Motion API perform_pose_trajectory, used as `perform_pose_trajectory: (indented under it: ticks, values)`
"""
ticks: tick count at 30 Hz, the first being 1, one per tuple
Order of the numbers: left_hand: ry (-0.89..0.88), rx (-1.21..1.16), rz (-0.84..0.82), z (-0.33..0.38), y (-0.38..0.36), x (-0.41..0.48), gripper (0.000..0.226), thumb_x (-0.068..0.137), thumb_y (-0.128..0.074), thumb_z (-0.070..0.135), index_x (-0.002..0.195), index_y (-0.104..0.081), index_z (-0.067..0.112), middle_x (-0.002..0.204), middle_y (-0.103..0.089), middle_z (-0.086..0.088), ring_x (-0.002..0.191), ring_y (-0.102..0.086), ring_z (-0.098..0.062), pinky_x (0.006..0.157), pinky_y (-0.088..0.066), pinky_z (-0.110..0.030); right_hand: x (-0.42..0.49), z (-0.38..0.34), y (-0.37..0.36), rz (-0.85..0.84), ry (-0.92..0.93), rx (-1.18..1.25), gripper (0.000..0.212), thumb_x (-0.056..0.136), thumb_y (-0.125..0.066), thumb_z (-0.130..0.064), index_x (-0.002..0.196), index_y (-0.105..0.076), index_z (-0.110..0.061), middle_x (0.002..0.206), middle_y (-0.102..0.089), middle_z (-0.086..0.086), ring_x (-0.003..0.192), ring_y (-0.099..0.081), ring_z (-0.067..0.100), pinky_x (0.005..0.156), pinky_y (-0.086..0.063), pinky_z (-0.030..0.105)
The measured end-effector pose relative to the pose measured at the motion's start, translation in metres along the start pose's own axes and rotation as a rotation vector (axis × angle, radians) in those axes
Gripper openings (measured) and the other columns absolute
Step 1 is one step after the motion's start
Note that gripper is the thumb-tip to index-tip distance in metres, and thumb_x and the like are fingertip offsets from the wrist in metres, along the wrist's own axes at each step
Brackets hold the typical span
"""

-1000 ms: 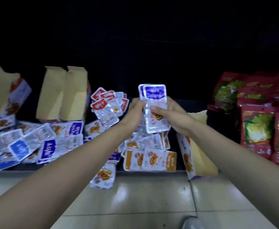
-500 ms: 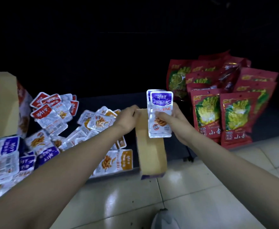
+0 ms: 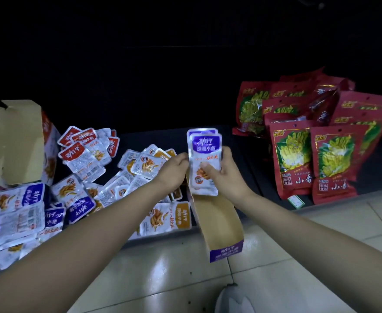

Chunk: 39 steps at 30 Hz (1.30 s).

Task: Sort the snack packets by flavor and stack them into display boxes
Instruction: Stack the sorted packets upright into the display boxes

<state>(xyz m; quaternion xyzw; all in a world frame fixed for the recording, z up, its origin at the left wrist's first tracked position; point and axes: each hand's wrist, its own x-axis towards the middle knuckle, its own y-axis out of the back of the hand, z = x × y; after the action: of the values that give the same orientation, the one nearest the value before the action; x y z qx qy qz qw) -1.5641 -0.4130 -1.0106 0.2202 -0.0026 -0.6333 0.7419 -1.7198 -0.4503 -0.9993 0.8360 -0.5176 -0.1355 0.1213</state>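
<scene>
- Purple packets: small upright stack, clamped by the right hand with the thumb on the front and the fingers behind.
- Box: open and tilted, just below the right fingers. The left hand fingers curl on its far rim, touching the packets' left edge.
- Pile: mixed flavors, left of the left fingers.
- Bags: red, right of the right fingers, well apart.

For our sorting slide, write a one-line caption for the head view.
Right hand holds purple packets over the open display box gripped by the left hand.
</scene>
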Motion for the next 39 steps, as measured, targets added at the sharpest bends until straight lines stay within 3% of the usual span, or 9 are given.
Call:
perform_pose_trajectory:
  ticks: [5,8,11,15,21,25,29,34,39]
  values:
    - [-0.020,-0.100,-0.017,-0.009,0.009,-0.003,0.027,0.103,-0.038,0.021,0.120,-0.058,0.018,0.111,-0.066,-0.001,0.103,-0.061,-0.016,0.084,-0.047,-0.023,-0.002,0.005,-0.006,0.007,0.075,-0.394,0.034,0.090,-0.064,-0.024,0.118,-0.048,-0.011,0.101,-0.043,-0.012,0.111,-0.035,0.011,0.102,-0.037,0.039]
    - [-0.044,-0.125,-0.011,-0.008,0.012,-0.003,0.026,0.104,-0.037,0.021,0.121,-0.056,0.021,0.109,-0.066,-0.001,0.101,-0.061,-0.014,0.081,-0.047,-0.020,0.004,0.008,-0.009,0.017,0.072,-0.518,0.040,0.090,-0.065,-0.029,0.120,-0.052,-0.007,0.127,-0.034,0.004,0.119,-0.028,0.016,0.106,-0.034,0.033]
    - [-0.043,-0.136,-0.042,-0.008,0.013,-0.002,0.025,0.104,-0.038,0.021,0.120,-0.056,0.021,0.107,-0.066,0.001,0.098,-0.061,-0.010,0.077,-0.047,-0.016,0.007,0.008,-0.005,-0.077,0.042,-0.396,0.045,0.092,-0.063,-0.021,0.130,-0.045,-0.007,0.136,-0.025,0.004,0.126,-0.036,0.016,0.104,-0.043,0.030]
    - [-0.044,-0.139,-0.079,-0.008,0.011,-0.001,0.027,0.104,-0.038,0.020,0.124,-0.056,0.019,0.106,-0.066,0.002,0.097,-0.062,-0.008,0.077,-0.048,-0.016,0.003,0.009,0.007,-0.109,0.102,-0.161,0.062,0.093,-0.060,-0.010,0.142,-0.026,-0.026,0.139,-0.024,-0.002,0.110,-0.057,0.012,0.076,-0.056,0.019]
    - [-0.043,-0.146,-0.115,-0.006,0.002,-0.002,0.029,0.105,-0.032,0.022,0.125,-0.052,0.019,0.108,-0.063,-0.002,0.092,-0.062,-0.010,0.057,-0.049,-0.016,0.002,0.018,0.011,-0.304,-0.081,-0.129,0.086,0.094,-0.055,-0.004,0.149,-0.003,-0.045,0.145,-0.019,-0.004,0.116,-0.044,0.002,0.071,-0.050,0.009]
    - [-0.024,-0.122,-0.099,-0.008,0.000,-0.003,0.030,0.102,-0.033,0.032,0.123,-0.054,0.028,0.112,-0.063,0.000,0.099,-0.062,-0.011,0.079,-0.052,-0.029,0.003,0.019,0.008,-0.303,-0.098,-0.153,0.084,0.094,-0.054,-0.007,0.151,-0.001,-0.040,0.143,-0.025,-0.007,0.110,-0.046,-0.006,0.075,-0.047,0.008]
    - [-0.079,0.015,-0.170,-0.006,-0.004,-0.009,0.041,0.101,-0.045,0.023,0.142,-0.036,0.023,0.126,-0.054,-0.002,0.109,-0.055,-0.012,0.085,-0.052,-0.027,0.004,0.018,0.005,-0.288,-0.125,-0.144,0.076,0.095,-0.054,-0.008,0.149,-0.006,-0.032,0.123,-0.051,-0.003,0.111,-0.059,0.010,0.090,-0.053,0.029]
    - [-0.172,0.085,-0.184,-0.009,-0.005,-0.009,0.051,0.099,-0.051,0.017,0.146,-0.031,0.021,0.136,-0.048,-0.006,0.119,-0.051,-0.014,0.092,-0.052,-0.032,-0.006,0.015,0.009,-0.281,-0.228,-0.021,0.071,0.095,-0.057,-0.011,0.146,-0.011,-0.026,0.116,-0.055,-0.003,0.099,-0.062,0.005,0.069,-0.053,0.014]
    - [-0.228,0.087,-0.171,-0.011,-0.010,-0.015,0.067,0.094,-0.058,0.017,0.150,-0.023,0.031,0.139,-0.045,-0.004,0.120,-0.052,-0.015,0.089,-0.055,-0.031,-0.013,0.013,0.018,-0.288,-0.273,-0.009,0.072,0.094,-0.060,-0.016,0.147,-0.014,-0.027,0.112,-0.057,-0.007,0.093,-0.063,0.001,0.062,-0.049,0.008]
